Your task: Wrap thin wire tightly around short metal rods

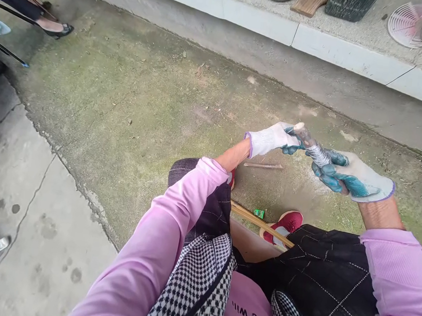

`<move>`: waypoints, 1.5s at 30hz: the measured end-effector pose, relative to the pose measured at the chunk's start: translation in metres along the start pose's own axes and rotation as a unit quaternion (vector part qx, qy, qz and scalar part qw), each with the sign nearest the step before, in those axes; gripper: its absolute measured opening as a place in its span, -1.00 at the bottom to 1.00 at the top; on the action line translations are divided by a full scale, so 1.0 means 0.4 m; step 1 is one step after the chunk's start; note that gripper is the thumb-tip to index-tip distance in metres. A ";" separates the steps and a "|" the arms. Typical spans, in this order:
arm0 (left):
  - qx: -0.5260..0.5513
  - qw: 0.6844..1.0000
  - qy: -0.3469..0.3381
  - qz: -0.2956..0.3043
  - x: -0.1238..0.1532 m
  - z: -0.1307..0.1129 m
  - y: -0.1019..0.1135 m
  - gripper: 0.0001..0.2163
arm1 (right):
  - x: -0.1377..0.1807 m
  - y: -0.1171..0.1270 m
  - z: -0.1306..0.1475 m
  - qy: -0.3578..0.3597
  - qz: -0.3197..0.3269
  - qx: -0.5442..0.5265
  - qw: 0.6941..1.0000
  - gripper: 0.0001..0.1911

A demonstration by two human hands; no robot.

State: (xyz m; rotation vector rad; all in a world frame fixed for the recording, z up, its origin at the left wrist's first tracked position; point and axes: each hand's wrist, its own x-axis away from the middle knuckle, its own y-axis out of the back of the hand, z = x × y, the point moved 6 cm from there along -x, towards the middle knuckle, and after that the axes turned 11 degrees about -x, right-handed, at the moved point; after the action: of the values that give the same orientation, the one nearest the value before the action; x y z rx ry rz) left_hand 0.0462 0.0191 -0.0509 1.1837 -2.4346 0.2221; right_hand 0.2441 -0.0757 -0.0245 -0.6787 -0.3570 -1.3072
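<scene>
Both my hands wear white gloves with teal palms. My right hand (352, 179) is closed round a short stick (315, 148) whose middle is wrapped in shiny silver wire or tape. My left hand (275, 137) pinches the stick's upper end, fingers closed on it. I hold it above mossy concrete ground, in front of my knees. A thin wooden rod (260, 222) lies across my lap, passing under my legs. Another short stick (263, 166) lies on the ground below my left hand.
My red shoes (286, 225) rest on the ground with a small green scrap (259, 213) beside them. A raised concrete ledge (321, 44) runs along the back with pots, a wooden board and a fan grille. Another person's foot (56, 28) is at top left.
</scene>
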 end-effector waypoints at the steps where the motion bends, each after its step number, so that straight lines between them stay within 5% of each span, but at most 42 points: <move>1: -0.015 1.000 -0.004 0.016 0.009 -0.006 0.001 -0.62 | 0.004 0.007 -0.004 -0.020 0.009 0.020 1.000 -0.38; 5: -0.058 0.997 -0.008 0.054 0.040 -0.024 0.005 -0.61 | 0.007 0.034 -0.012 -0.052 0.004 0.068 0.996 -0.43; 12: -0.047 0.998 0.028 -0.025 0.039 -0.037 0.026 -0.63 | 0.003 0.037 0.032 0.093 -0.081 -0.063 0.990 -0.36; 17: -0.006 0.999 0.045 -0.029 0.041 -0.053 0.020 -0.69 | -0.006 0.049 0.033 0.102 -0.096 -0.083 0.987 -0.40; 29: -0.234 0.964 -0.089 -0.094 0.045 -0.049 0.036 -0.78 | -0.013 0.057 0.015 0.095 -0.106 -0.100 0.985 -0.32; 36: 0.024 0.997 0.036 -0.059 0.045 -0.054 0.014 -0.93 | -0.013 0.060 0.025 0.115 -0.116 -0.092 0.982 -0.40; 45: 0.173 0.983 0.041 -0.039 0.060 -0.062 0.039 -0.62 | -0.009 0.051 0.023 0.109 -0.112 -0.101 0.983 -0.37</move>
State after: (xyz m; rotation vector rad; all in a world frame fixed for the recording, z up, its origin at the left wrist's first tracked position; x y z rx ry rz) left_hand 0.0284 0.0196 -0.0176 1.3801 -2.3330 0.6788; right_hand 0.2641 -0.0650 -0.0249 -0.6711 -0.1247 -1.6313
